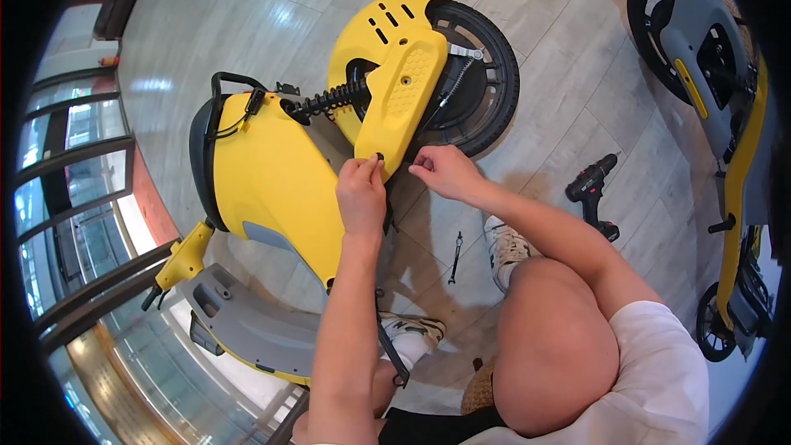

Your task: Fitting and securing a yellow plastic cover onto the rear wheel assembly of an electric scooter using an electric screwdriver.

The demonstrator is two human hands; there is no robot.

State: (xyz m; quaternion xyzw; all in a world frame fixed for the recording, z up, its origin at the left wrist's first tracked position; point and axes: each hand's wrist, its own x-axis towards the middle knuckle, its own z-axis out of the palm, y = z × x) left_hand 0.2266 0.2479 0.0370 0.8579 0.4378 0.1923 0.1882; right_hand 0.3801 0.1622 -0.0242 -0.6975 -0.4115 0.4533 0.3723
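A yellow scooter [276, 152] lies on its side, its rear wheel [494, 74] pointing away from me. My left hand [362, 189] is at the near end of the yellow swingarm cover [412, 86], thumb and finger pinched beside a small dark spot at a hole there. Whatever those fingertips hold is too small to make out. Just right of the cover, my right hand [449, 173] has its fingers curled together; what they may hold is hidden. Left of the cover runs a black coil shock absorber [334, 99]. A drum brake rod [457, 82] crosses the wheel.
On the wooden floor [552, 74], a wrench [456, 257] lies in front of my shoe [507, 251]. A black cordless drill [592, 189] is farther right. Another grey and yellow scooter [717, 58] occupies the right side. Glass display cases [91, 148] stand at the left.
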